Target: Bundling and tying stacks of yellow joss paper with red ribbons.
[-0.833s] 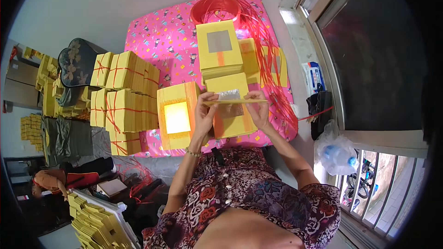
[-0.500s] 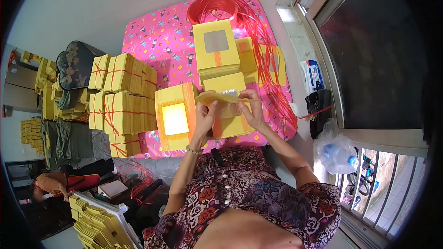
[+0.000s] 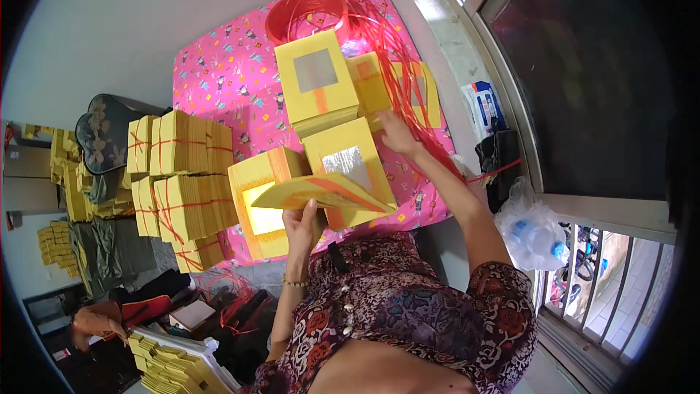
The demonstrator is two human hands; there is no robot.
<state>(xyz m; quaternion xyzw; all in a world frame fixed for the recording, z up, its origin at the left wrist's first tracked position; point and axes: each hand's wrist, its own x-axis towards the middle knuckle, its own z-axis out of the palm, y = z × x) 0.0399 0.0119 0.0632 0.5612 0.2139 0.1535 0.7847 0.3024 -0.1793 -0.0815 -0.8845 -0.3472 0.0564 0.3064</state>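
My left hand (image 3: 299, 228) is closed on the lower edge of a thin sheaf of yellow joss paper (image 3: 321, 191), which is tilted and slightly curled, with an orange band across it. Behind it lies a yellow stack with a silver square (image 3: 347, 164), partly covered by the sheaf. My right hand (image 3: 398, 134) is stretched out, fingers extended, at the near edge of a smaller yellow stack (image 3: 367, 86). Nothing shows in it. Left of the sheaf, another yellow stack with a bright, shining square (image 3: 264, 208) is partly hidden. A taller stack with a grey square (image 3: 315, 73) stands farther back.
Bundles of yellow paper tied with red strips (image 3: 182, 175) are piled at left. A red basin (image 3: 306, 14) and loose red strips (image 3: 397, 51) lie on the pink patterned bed cover (image 3: 240, 76). A barred window (image 3: 605, 292) is at right.
My right hand has let go of the sheaf and moved right and away to the smaller stack. The left hand still holds the sheaf, now lower and tilted. The view has shifted a little.
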